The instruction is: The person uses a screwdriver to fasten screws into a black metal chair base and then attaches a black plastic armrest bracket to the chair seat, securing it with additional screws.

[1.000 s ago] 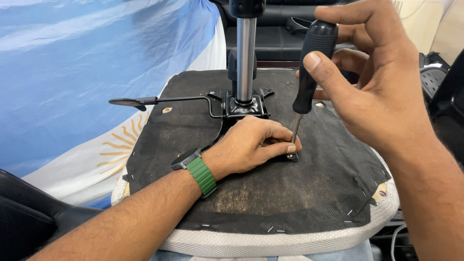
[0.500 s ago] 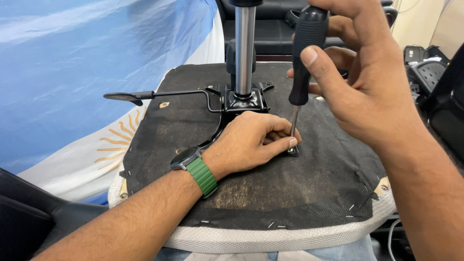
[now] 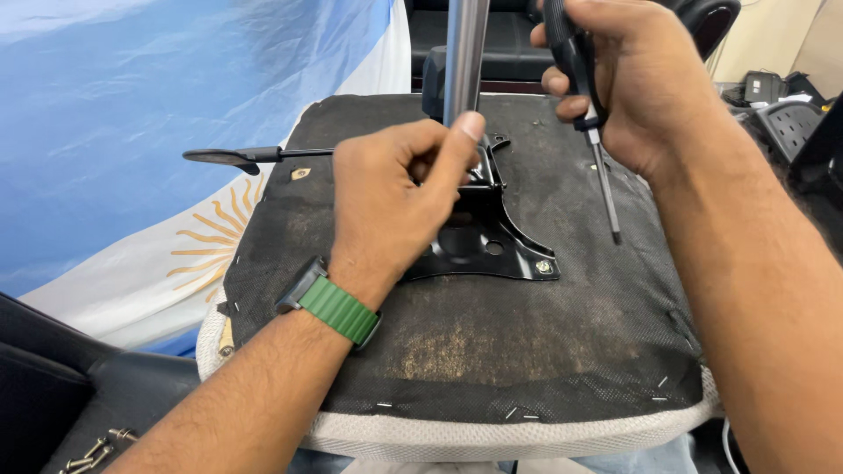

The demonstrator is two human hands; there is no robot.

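An upturned chair seat (image 3: 492,351) with black fabric underside lies in front of me. A black metal mounting plate (image 3: 492,241) with a chrome gas column (image 3: 465,53) is fixed at its middle. My left hand (image 3: 395,197), with a green watch band on the wrist, rests on the plate, fingers curled near the column's base; whether it holds anything is hidden. My right hand (image 3: 641,79) grips a black-handled screwdriver (image 3: 590,123), tip pointing down and lifted clear of the fabric, to the right of a screw (image 3: 544,265) in the plate's corner.
A black lever (image 3: 237,156) sticks out to the left from the plate. A blue and white flag with a sun emblem (image 3: 158,158) covers the left side. Loose bolts (image 3: 92,452) lie at bottom left. Black chair parts (image 3: 790,114) stand at right.
The view has come closer. My left hand moved from the screw spot up onto the plate by the column. The screwdriver lifted off the screw and now hangs in the air.
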